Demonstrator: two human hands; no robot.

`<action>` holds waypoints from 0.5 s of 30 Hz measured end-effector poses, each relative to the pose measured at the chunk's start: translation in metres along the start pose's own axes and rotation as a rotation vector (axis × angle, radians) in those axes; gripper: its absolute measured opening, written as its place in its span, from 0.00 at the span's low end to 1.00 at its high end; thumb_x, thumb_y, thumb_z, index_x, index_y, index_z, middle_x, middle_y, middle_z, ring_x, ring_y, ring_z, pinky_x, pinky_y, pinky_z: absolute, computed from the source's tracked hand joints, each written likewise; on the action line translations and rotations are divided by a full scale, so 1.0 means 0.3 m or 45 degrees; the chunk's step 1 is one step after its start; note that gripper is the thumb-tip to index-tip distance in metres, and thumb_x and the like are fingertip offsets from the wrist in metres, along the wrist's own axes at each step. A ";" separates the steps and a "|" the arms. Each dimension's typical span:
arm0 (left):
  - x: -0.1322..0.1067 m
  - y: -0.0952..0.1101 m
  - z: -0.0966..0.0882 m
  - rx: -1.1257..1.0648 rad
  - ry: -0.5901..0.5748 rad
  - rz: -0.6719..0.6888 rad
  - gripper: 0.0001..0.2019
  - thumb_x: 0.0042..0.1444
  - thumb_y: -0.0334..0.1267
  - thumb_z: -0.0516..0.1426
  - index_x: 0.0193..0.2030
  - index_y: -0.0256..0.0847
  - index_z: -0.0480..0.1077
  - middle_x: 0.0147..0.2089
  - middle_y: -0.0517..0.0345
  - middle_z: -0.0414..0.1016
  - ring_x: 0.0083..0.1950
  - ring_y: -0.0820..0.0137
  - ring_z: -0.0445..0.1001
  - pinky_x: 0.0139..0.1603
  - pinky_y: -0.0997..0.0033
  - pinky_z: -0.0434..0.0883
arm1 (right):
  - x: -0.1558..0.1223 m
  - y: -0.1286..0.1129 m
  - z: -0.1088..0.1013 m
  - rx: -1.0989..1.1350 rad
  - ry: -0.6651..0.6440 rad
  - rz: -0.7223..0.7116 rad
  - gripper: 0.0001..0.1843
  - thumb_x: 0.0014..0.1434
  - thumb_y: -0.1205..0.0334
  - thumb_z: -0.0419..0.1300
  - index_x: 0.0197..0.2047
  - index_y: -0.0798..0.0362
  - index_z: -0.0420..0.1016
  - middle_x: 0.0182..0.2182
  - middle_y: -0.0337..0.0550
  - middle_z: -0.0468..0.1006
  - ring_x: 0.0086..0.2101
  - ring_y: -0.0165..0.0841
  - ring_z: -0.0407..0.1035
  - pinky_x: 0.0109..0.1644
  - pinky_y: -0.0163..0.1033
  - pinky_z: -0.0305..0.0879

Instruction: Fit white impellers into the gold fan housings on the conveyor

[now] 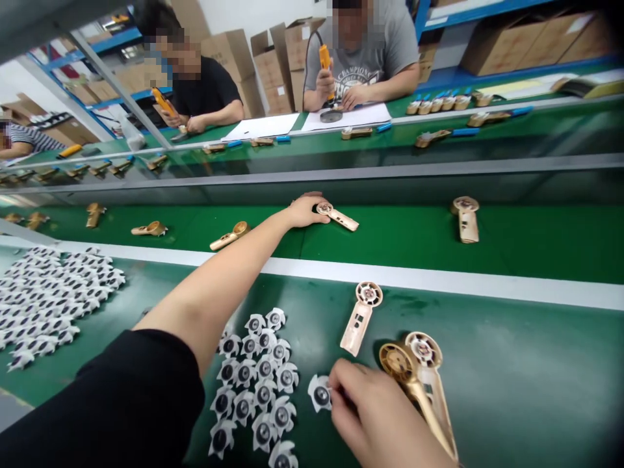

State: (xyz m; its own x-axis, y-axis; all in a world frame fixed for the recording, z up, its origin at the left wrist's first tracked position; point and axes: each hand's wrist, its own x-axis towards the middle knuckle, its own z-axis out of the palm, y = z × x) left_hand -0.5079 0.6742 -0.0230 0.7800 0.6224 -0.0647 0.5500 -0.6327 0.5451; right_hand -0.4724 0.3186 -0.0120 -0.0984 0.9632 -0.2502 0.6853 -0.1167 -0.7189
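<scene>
My left hand [305,210] reaches far out over the green conveyor belt [536,247] and its fingers close on the round head of a tan fan housing [337,217] lying there. My right hand [375,416] rests near the front of the bench. Its fingertips pinch a white fan blade [320,393], and a gold fan handle piece [414,383] lies under the palm side. A tan half-shell [361,317] lies flat just beyond the right hand. A cluster of several white fan blades [258,383] sits left of that hand.
More tan housings [466,218] [230,236] [150,229] lie spaced along the belt. A big heap of white blades [49,299] covers the left bench. Across the belt, two people hold orange electric screwdrivers [324,65] over white sheets [263,127], with cardboard boxes behind.
</scene>
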 end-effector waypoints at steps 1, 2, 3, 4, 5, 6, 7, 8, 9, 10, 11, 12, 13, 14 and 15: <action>-0.012 0.005 -0.012 -0.112 -0.014 0.040 0.19 0.61 0.40 0.62 0.56 0.36 0.70 0.60 0.46 0.71 0.61 0.55 0.70 0.63 0.44 0.67 | -0.006 -0.001 -0.016 0.060 0.050 0.007 0.07 0.56 0.72 0.54 0.30 0.50 0.65 0.24 0.35 0.73 0.25 0.30 0.70 0.27 0.33 0.56; -0.037 0.013 -0.024 -0.237 -0.022 0.071 0.19 0.59 0.39 0.64 0.54 0.35 0.70 0.57 0.46 0.73 0.59 0.57 0.72 0.62 0.47 0.69 | -0.012 -0.002 -0.032 0.135 0.104 0.015 0.07 0.55 0.71 0.55 0.30 0.49 0.65 0.23 0.34 0.73 0.24 0.29 0.69 0.27 0.33 0.56; -0.074 0.022 -0.035 -0.366 -0.029 0.095 0.20 0.56 0.39 0.65 0.54 0.34 0.70 0.54 0.46 0.75 0.56 0.59 0.74 0.61 0.51 0.70 | -0.018 -0.002 -0.047 0.219 0.160 0.024 0.06 0.56 0.69 0.55 0.30 0.49 0.65 0.22 0.33 0.73 0.23 0.29 0.69 0.27 0.33 0.57; -0.120 0.033 -0.045 -0.491 -0.039 0.114 0.22 0.53 0.39 0.67 0.53 0.35 0.69 0.52 0.47 0.76 0.54 0.60 0.75 0.60 0.54 0.71 | -0.025 -0.001 -0.061 0.310 0.213 0.034 0.06 0.58 0.67 0.55 0.29 0.49 0.65 0.22 0.33 0.73 0.23 0.29 0.69 0.27 0.32 0.58; -0.173 0.048 -0.052 -0.614 -0.051 0.126 0.24 0.51 0.39 0.68 0.52 0.36 0.68 0.50 0.48 0.76 0.52 0.62 0.75 0.59 0.57 0.71 | -0.031 0.000 -0.071 0.398 0.263 0.047 0.06 0.60 0.64 0.55 0.29 0.49 0.66 0.22 0.34 0.74 0.23 0.29 0.70 0.27 0.32 0.60; -0.232 0.064 -0.055 -0.733 -0.062 0.130 0.25 0.49 0.41 0.69 0.51 0.37 0.68 0.49 0.49 0.76 0.51 0.62 0.76 0.57 0.59 0.72 | -0.036 0.002 -0.079 0.474 0.315 0.063 0.07 0.62 0.62 0.54 0.30 0.49 0.68 0.23 0.35 0.75 0.24 0.29 0.71 0.28 0.32 0.62; -0.293 0.084 -0.051 -0.849 -0.073 0.125 0.27 0.47 0.45 0.70 0.51 0.39 0.67 0.49 0.50 0.75 0.51 0.63 0.76 0.56 0.59 0.73 | -0.041 0.004 -0.083 0.535 0.374 0.071 0.08 0.63 0.60 0.54 0.32 0.49 0.69 0.25 0.35 0.76 0.25 0.30 0.72 0.29 0.33 0.65; -0.354 0.106 -0.042 -0.963 -0.090 0.113 0.28 0.47 0.49 0.69 0.51 0.41 0.67 0.49 0.51 0.74 0.50 0.62 0.76 0.55 0.59 0.73 | -0.046 0.005 -0.084 0.580 0.433 0.073 0.08 0.64 0.58 0.55 0.33 0.48 0.71 0.25 0.36 0.76 0.26 0.30 0.72 0.30 0.33 0.66; -0.413 0.131 -0.027 -1.072 -0.116 0.094 0.28 0.49 0.54 0.67 0.51 0.42 0.66 0.49 0.52 0.73 0.50 0.62 0.76 0.54 0.58 0.74 | -0.049 0.004 -0.082 0.612 0.500 0.076 0.08 0.64 0.57 0.55 0.35 0.48 0.73 0.26 0.36 0.77 0.26 0.30 0.72 0.30 0.33 0.67; -0.468 0.156 -0.007 -1.173 -0.158 0.072 0.28 0.53 0.58 0.63 0.52 0.43 0.65 0.48 0.52 0.72 0.48 0.62 0.77 0.53 0.57 0.75 | -0.052 0.001 -0.080 0.638 0.579 0.085 0.08 0.64 0.57 0.56 0.36 0.48 0.74 0.26 0.36 0.76 0.25 0.29 0.72 0.29 0.32 0.66; -0.517 0.183 0.016 -1.261 -0.210 0.050 0.27 0.56 0.61 0.59 0.53 0.43 0.64 0.46 0.53 0.71 0.44 0.64 0.78 0.50 0.57 0.76 | -0.053 -0.005 -0.076 0.664 0.663 0.103 0.07 0.64 0.57 0.57 0.37 0.47 0.75 0.25 0.35 0.76 0.24 0.29 0.71 0.28 0.32 0.66; -0.561 0.209 0.041 -1.332 -0.272 0.029 0.26 0.60 0.61 0.55 0.54 0.43 0.64 0.44 0.53 0.70 0.39 0.67 0.78 0.45 0.59 0.77 | -0.054 -0.013 -0.072 0.692 0.744 0.129 0.07 0.63 0.57 0.57 0.37 0.47 0.75 0.24 0.34 0.75 0.23 0.28 0.70 0.27 0.31 0.65; -0.599 0.235 0.064 -1.387 -0.341 0.011 0.25 0.63 0.59 0.53 0.56 0.42 0.63 0.42 0.54 0.69 0.33 0.70 0.76 0.40 0.62 0.77 | -0.054 -0.023 -0.070 0.721 0.814 0.160 0.07 0.63 0.57 0.58 0.37 0.47 0.75 0.23 0.33 0.74 0.22 0.27 0.69 0.27 0.30 0.64; -0.632 0.258 0.085 -1.431 -0.408 -0.007 0.23 0.65 0.56 0.52 0.58 0.42 0.63 0.40 0.55 0.68 0.29 0.74 0.73 0.34 0.67 0.76 | -0.052 -0.033 -0.068 0.748 0.871 0.196 0.07 0.63 0.57 0.58 0.37 0.47 0.76 0.22 0.33 0.74 0.22 0.27 0.68 0.26 0.30 0.64; -0.660 0.280 0.102 -1.463 -0.464 -0.020 0.22 0.67 0.53 0.51 0.60 0.42 0.62 0.39 0.56 0.67 0.26 0.77 0.69 0.29 0.72 0.72 | -0.051 -0.042 -0.067 0.772 0.916 0.229 0.06 0.63 0.57 0.58 0.36 0.47 0.75 0.21 0.32 0.74 0.21 0.26 0.68 0.26 0.29 0.64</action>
State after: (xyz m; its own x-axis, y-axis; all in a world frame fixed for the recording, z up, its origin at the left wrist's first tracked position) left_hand -0.6072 0.4838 0.0101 0.9159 0.3426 -0.2094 0.1179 0.2692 0.9559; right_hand -0.4650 0.3103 0.0138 0.5769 0.8133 -0.0764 0.1365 -0.1882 -0.9726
